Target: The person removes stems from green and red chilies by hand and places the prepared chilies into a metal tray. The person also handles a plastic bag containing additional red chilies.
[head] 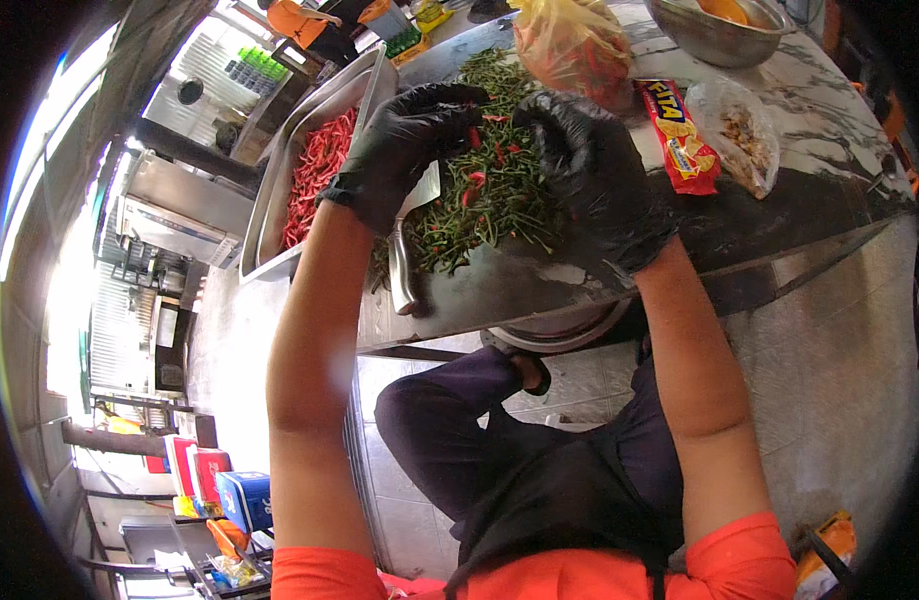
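Note:
My left hand [410, 142], in a black glove, is raised over the marble-patterned table with its fingers curled. A red chili pepper [474, 137] shows at its fingertips and looks pinched there. My right hand [598, 161], also gloved in black, faces it with bent fingers; whether anything sits between those fingertips is hidden. Beneath both hands spreads a heap of green chili stems [497, 195] with a few red chilies among them. A knife or cleaver with a metal handle [401, 270] lies at the heap's left edge, its blade partly under my left wrist.
A deep metal tray [251, 244] of red chilies [317, 180] stands left. Behind the heap sits a yellowish plastic bag of red chilies [575, 56]. Rightward are a red Fita cracker pack [678, 139], a clear bag [744, 139] with brownish bits and a metal bowl [711, 41]. A person [298, 22] stands far off.

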### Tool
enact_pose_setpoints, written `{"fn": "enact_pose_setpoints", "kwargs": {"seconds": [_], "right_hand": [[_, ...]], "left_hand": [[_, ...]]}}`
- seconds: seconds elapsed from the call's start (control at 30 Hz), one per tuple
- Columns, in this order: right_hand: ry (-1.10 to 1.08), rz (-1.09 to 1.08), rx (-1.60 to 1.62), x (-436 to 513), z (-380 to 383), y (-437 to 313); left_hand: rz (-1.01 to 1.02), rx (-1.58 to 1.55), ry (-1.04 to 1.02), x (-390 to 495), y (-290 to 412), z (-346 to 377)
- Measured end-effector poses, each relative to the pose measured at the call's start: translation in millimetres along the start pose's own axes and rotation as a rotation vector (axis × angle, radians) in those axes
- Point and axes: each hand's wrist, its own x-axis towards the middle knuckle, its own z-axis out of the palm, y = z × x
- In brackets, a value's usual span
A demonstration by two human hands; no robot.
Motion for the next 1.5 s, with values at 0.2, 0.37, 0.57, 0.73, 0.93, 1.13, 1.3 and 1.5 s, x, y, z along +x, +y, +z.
{"fn": "enact_pose_setpoints", "kwargs": {"seconds": [0.2, 0.37, 0.57, 0.73, 0.93, 1.13, 1.3, 1.5], "right_hand": [[-0.173, -0.135, -0.017, 0.3, -13.4, -26.0], [-0.201, -0.092, 0.090, 1.9, -15.6, -23.3], [-0.106, -0.017, -0.004, -3.2, -15.7, -13.3], [-0.302, 0.057, -0.128, -1.5, -18.4, -25.6], [-0.251, 0.003, -0.175, -8.4, 6.1, -30.9], [-0.279, 0.016, -0.293, 0.2, -7.8, -25.2], [-0.146, -0.057, -0.116, -2.0, -0.2, -14.0], [0.014, 0.050, 0.279, -12.5, 5.1, -27.8]], "left_hand": [[-0.039, -0.130, -0.079, 2.0, -9.4, -3.0], [-0.039, -0.006, -0.104, -3.2, -6.7, 16.0], [0.329, 0.701, 0.098, -21.7, 5.9, 25.4], [0.286, 0.615, -0.056, -31.2, 13.4, 28.8], [0.415, 0.637, -0.039, -34.8, -4.3, 25.8], [0.208, 0.591, 0.038, -23.9, 16.5, 35.6], [0.175, 0.184, 0.078, -23.7, 18.6, 38.5], [0.756, 0.998, 0.130, -32.5, -11.5, 25.9]]}}
